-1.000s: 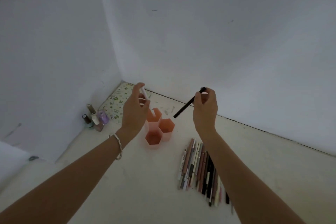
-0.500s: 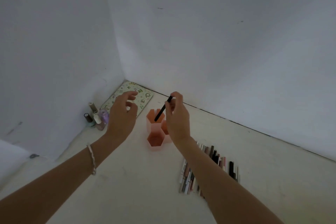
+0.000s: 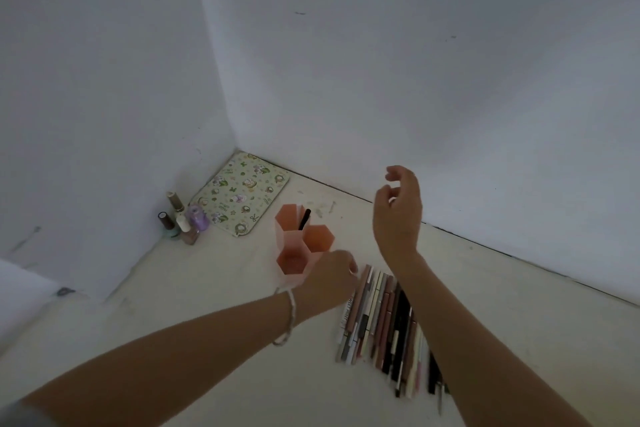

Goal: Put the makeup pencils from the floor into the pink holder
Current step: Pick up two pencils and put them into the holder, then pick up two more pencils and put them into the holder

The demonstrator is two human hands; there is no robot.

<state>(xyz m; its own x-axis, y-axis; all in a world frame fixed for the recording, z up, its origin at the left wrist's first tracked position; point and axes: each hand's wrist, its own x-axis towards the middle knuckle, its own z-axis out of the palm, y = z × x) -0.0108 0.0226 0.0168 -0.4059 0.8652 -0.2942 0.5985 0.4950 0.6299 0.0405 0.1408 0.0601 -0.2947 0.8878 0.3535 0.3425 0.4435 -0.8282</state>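
With one black pencil [image 3: 304,219] leaning in the rear cell of the pink holder [image 3: 298,246], the left hand [image 3: 329,279] is reaching, grip unclear, toward the floor's pencil row [image 3: 384,319], while the right hand [image 3: 398,215] is hovering loosely open, empty.

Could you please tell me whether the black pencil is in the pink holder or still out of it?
In. The black pencil stands tilted in the pink holder's rear compartment, its top above the rim.
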